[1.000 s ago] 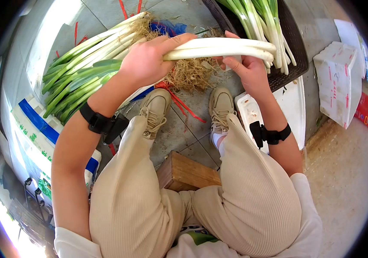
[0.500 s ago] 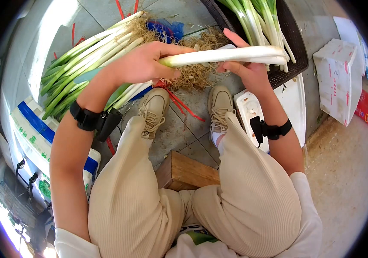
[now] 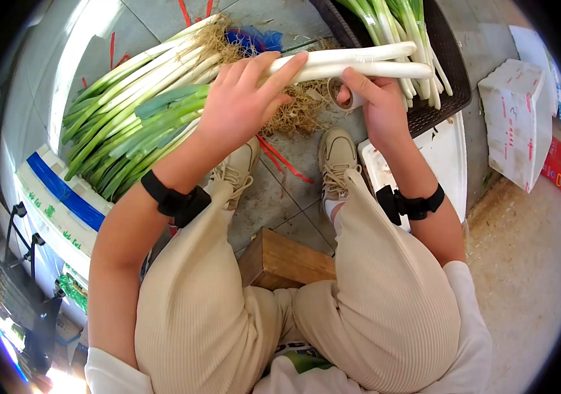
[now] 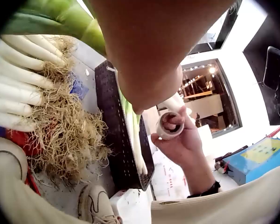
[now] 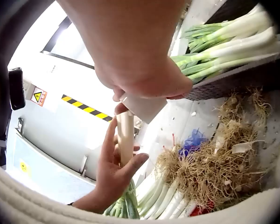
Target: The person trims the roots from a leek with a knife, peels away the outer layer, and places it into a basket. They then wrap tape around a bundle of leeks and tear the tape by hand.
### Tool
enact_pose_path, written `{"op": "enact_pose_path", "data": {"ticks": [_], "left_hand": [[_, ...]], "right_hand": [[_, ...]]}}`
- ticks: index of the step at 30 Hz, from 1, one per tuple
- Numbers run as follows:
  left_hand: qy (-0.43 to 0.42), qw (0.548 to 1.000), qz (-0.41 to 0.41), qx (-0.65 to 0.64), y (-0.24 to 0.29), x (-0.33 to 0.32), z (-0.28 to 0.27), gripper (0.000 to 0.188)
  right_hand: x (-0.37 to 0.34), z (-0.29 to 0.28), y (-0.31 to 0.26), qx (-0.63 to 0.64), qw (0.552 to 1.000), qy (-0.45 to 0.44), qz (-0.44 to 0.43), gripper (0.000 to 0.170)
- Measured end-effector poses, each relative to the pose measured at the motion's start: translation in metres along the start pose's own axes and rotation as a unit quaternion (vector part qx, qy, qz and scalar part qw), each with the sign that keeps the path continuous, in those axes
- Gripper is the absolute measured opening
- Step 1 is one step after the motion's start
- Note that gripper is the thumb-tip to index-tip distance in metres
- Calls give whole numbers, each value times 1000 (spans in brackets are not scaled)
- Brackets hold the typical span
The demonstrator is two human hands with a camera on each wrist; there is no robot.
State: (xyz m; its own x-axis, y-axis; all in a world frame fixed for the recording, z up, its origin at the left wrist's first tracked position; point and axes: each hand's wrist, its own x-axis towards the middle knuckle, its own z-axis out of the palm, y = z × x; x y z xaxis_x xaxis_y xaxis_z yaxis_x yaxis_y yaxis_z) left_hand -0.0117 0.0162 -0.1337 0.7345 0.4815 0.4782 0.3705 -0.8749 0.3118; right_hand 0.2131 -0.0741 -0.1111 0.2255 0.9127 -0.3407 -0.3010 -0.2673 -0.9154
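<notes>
Two long green onions (image 3: 366,70) with trimmed white ends lie across in front of me, white ends to the right. My left hand (image 3: 238,95) grips them around the lower stalks, its thumb and fingers on either side in the right wrist view. Their green leaves (image 3: 172,105) trail left beneath the forearm. A roll of tape (image 4: 170,136) is in my right hand (image 3: 383,111), with fingers through its core and the thumb beside the stalks. The roll's pale outer face (image 5: 147,108) shows beside the onion in the right wrist view.
A pile of rooted green onions (image 3: 143,82) lies at left, beside a heap of cut roots (image 3: 293,117). A dark crate (image 3: 438,118) holds more onions at upper right. Nearby are a white foam lid (image 3: 448,154), a white box (image 3: 513,121) and a wooden block (image 3: 287,262).
The left hand has turned so its back faces up, and the onions have rolled, showing two stalks side by side again. The right hand has tilted, bringing the tape roll's core into view.
</notes>
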Motion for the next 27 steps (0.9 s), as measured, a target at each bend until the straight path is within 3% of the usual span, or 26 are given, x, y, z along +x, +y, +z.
{"op": "enact_pose_path", "data": {"ticks": [5, 9, 14, 16, 19, 20, 21, 23, 24, 26, 27], "left_hand": [[-51, 997, -28, 57, -9, -3, 6, 69], [-14, 1000, -18, 18, -12, 0, 4, 71], [-80, 995, -57, 0, -12, 7, -14, 73], [-104, 993, -61, -12, -10, 9, -21, 73], [-148, 985, -72, -59, -8, 14, -32, 73], [-167, 978, -78, -95, -8, 16, -34, 73], [-168, 978, -77, -95, -10, 18, -36, 73], [-211, 964, -51, -155, -13, 25, -40, 75], [-211, 964, -51, -156, -13, 30, -43, 75], [-340, 868, -155, -327, -15, 43, -52, 70], [-340, 868, -155, -328, -16, 49, -57, 70]], "right_hand": [[-1, 2, -5, -5, 1000, 2, 18, 24], [-3, -6, -10, -34, 997, -64, 3, 25], [-8, -12, -24, -127, 982, -137, 1, 27], [-8, -15, -26, -195, 966, -168, 16, 39], [-8, -14, -14, -141, 978, -153, -24, 52], [-8, -14, -15, -142, 977, -155, -25, 67], [-7, -15, -12, -142, 977, -155, -25, 67], [-7, -16, -4, -155, 970, -142, -123, 71], [-8, -16, -7, -145, 969, -150, -130, 70], [-8, -19, -9, -154, 966, -136, -155, 65], [-9, -20, -9, -162, 963, -123, -179, 60]]}}
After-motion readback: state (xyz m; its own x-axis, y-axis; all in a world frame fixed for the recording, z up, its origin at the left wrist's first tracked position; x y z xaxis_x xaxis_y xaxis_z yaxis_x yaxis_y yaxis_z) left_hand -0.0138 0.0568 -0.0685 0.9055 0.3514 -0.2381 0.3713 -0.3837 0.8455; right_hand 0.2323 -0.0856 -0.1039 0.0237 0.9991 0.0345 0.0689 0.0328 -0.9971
